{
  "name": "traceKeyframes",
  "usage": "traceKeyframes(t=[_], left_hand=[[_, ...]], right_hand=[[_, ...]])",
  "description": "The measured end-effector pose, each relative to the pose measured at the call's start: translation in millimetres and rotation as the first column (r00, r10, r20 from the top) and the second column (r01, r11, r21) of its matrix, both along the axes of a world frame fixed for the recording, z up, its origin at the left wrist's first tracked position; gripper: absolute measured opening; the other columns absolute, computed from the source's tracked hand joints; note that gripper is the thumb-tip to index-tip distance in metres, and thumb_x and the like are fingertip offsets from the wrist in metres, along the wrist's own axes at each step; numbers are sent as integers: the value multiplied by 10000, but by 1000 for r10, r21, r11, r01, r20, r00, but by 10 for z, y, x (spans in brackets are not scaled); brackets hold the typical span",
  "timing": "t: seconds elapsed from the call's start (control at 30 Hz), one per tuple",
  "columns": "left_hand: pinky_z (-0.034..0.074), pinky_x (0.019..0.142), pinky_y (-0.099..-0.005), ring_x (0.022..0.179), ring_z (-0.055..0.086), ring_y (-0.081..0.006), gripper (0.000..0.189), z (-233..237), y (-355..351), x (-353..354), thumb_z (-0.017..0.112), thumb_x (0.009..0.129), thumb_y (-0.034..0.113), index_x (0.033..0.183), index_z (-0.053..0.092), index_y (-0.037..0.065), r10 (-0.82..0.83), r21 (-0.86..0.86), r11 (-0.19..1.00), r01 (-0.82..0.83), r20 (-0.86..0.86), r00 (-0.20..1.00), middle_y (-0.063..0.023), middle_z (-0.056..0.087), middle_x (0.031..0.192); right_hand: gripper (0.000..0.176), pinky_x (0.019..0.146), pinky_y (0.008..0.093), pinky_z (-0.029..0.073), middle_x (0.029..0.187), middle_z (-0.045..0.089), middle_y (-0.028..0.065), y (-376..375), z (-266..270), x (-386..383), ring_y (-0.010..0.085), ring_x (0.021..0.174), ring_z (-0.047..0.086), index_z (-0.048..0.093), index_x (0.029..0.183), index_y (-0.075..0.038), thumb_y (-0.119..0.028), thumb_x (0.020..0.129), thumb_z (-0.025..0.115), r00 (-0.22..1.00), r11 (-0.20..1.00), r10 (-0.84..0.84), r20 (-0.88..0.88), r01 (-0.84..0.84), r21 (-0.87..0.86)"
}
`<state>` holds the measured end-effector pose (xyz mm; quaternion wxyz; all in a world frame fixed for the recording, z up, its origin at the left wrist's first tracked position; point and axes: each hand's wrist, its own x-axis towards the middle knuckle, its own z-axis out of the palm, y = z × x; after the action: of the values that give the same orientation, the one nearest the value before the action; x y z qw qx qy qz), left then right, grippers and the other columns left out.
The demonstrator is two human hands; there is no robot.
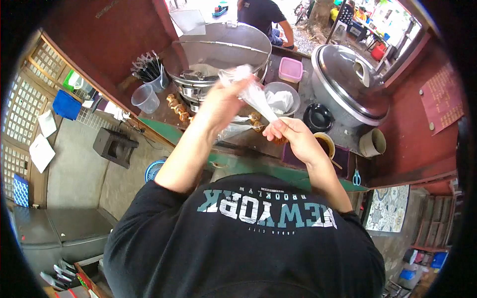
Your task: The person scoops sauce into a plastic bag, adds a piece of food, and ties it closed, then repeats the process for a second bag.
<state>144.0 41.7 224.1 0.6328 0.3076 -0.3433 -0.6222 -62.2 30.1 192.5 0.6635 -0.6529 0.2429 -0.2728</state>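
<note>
A clear plastic bag (262, 102) is stretched between my two hands above the counter. My left hand (223, 102), blurred by motion, is closed at the bag's upper end. Lower down and to the right, my right hand (290, 133) pinches the other end. Behind the bag stands a clear bowl (293, 105) holding white plastic. Another clear bag (232, 130) lies below my left hand, beside some browned food pieces (256, 120). More browned food on skewers (178, 108) rests left of the large steel pot (218, 49).
Right of the bowl are a black bowl (318, 117), a lidded pot (350, 82), a sauce container (324, 144) and blue scissors (356, 177). A pink-lidded box (290, 69) sits behind. Clear cups (145, 98) stand left. Beyond the counter sits a person (263, 19).
</note>
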Motion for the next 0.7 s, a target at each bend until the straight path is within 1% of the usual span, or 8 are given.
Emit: traceKeyframes(t=[0.1, 0.13, 0.2, 0.37, 0.5, 0.53, 0.6, 0.7], left_hand=[[330, 978, -392, 1037, 493, -215, 399, 174, 137, -20, 670, 743, 72, 1083, 467, 25, 762, -623, 584, -520, 201, 615, -71, 508, 1066], [265, 1023, -435, 1090, 478, -270, 486, 90, 171, 39, 705, 695, 95, 1119, 470, 71, 851, -832, 441, -336, 269, 451, -99, 514, 1104], [125, 1039, -582, 1189, 437, -259, 490, 153, 435, -88, 614, 799, 241, 1252, 468, 127, 778, -696, 594, 404, 624, -69, -75, 521, 1175], [307, 810, -476, 914, 523, -159, 266, -266, 344, -206, 549, 805, 350, 932, 579, 118, 664, -424, 681, 597, 702, -259, -6, 561, 835], [312, 767, -392, 830, 539, -176, 260, -164, 393, -118, 557, 858, 324, 724, 558, 101, 312, -177, 795, 580, 940, -140, -27, 561, 785], [322, 785, -379, 845, 541, -173, 287, -231, 386, -60, 552, 870, 337, 718, 563, 95, 39, -100, 827, 553, 992, 121, -43, 569, 836], [344, 822, -352, 874, 544, -166, 341, -388, 340, 24, 543, 894, 364, 705, 572, 82, -458, 68, 819, 569, 675, 578, -73, 585, 938], [353, 930, -289, 1089, 503, -165, 296, -524, 464, -145, 586, 882, 316, 1015, 640, 58, -556, 147, 799, 583, -189, 810, -95, 499, 1256]], right_hand=[[356, 747, 259, 411, 765, 589, 58, -62, -91, -65, 141, 768, 543, 483, 688, -45, -252, 972, 420, 999, 997, -13, 44, 9, 76], [353, 741, 259, 413, 758, 586, 58, -50, -89, -82, 143, 766, 545, 483, 687, -46, -250, 969, 424, 999, 995, -10, 30, 7, 100], [325, 699, 246, 410, 732, 572, 25, -38, -136, -99, 123, 743, 539, 516, 717, -48, -254, 958, 447, 998, 994, 27, 62, -33, 100], [369, 658, 270, 421, 735, 563, -12, 30, -100, -155, 103, 692, 507, 589, 820, -6, -323, 957, 459, 984, 989, 145, -107, -143, 24], [298, 689, 331, 435, 690, 556, 72, 112, -176, -131, 228, 669, 554, 566, 784, -42, -248, 952, 431, 964, 921, 31, -266, -131, -367], [229, 758, 364, 419, 719, 557, 86, 128, -144, -129, 272, 740, 566, 555, 779, -67, -201, 927, 443, 959, 756, -51, -279, -146, -639], [127, 845, 382, 374, 766, 574, 63, 184, -180, -139, 259, 836, 565, 555, 787, -72, -147, 873, 500, 958, 678, -136, -251, -95, -729], [71, 863, 386, 361, 813, 579, 71, 226, -240, -125, 255, 868, 558, 561, 777, -72, -112, 830, 533, 944, 614, -250, -215, -17, -789]])
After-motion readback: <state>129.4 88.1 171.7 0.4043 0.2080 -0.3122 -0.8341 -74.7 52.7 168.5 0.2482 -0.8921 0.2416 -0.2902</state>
